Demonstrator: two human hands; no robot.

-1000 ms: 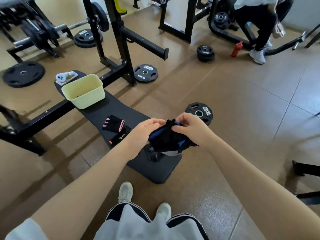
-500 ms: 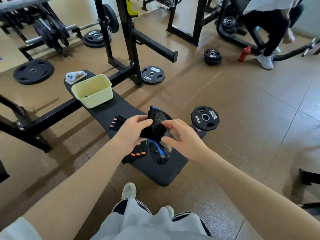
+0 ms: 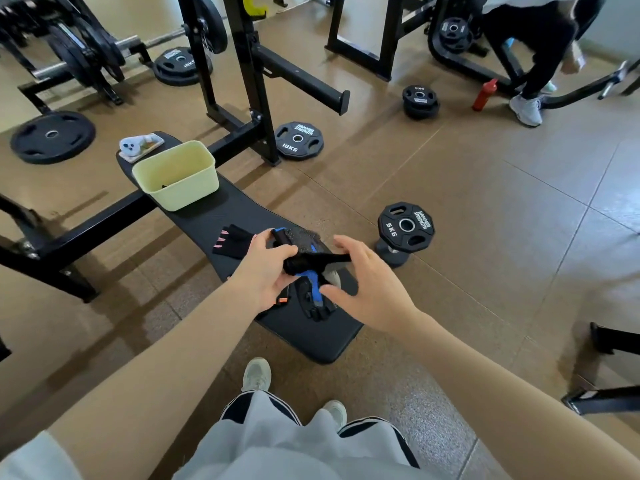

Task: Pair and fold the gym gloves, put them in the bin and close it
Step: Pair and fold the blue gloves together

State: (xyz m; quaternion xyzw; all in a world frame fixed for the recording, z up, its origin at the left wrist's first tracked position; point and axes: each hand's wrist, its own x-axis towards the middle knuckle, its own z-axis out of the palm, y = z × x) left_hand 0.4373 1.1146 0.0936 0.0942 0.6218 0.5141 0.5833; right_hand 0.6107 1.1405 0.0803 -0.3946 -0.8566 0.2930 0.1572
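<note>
Folding blue-trimmed glove (image 3: 304, 249) above surface (image 3: 332, 341) | left hand (image 3: 266, 271) clamps it | right hand (image 3: 367, 285) spread, empty, beside strap | bin (image 3: 180, 188) uncovered, ready.

I see a black-and-blue glove (image 3: 300, 249) bunched in the left hand (image 3: 268, 271), strap reaching toward the right hand (image 3: 367, 289). Its mate (image 3: 313, 299) lies flat below them. Pink-trimmed glove (image 3: 233, 241) just left; open yellow bin (image 3: 180, 178) well beyond.
</note>
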